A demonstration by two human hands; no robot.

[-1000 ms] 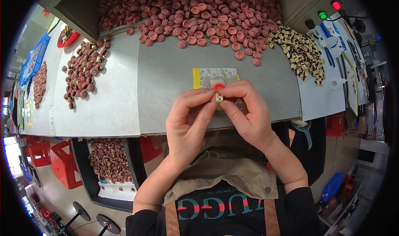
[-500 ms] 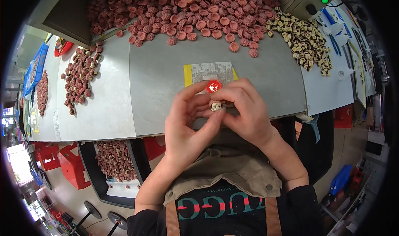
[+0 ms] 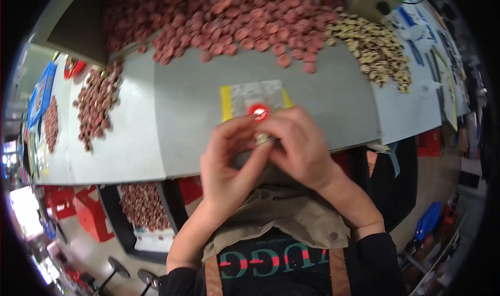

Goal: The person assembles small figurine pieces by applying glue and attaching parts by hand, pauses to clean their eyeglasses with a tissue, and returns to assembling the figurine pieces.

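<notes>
My left hand (image 3: pixel 226 158) and my right hand (image 3: pixel 302 150) meet over the table's front edge. Pinched between their fingertips is a small doll head (image 3: pixel 263 139) with a cream face; the fingers cover most of it. Just beyond, at the fingertips, shows a shiny red round thing (image 3: pixel 259 112); whether I touch it, I cannot tell. A grey-white speckled mat (image 3: pixel 255 92) with yellow side strips lies on the table behind it.
Pink cup-shaped hair pieces (image 3: pixel 234 28) heap up at the back. Cream-and-brown face pieces (image 3: pixel 375 48) are piled at the right. Assembled heads (image 3: pixel 96 106) lie at the left, beside a blue tray (image 3: pixel 41 95). Under the table stands a black bin (image 3: pixel 114 212) with more heads.
The whole view has shifted slightly and blurred. Both hands keep their grip on the doll head, whose face now shows less between the fingers.
</notes>
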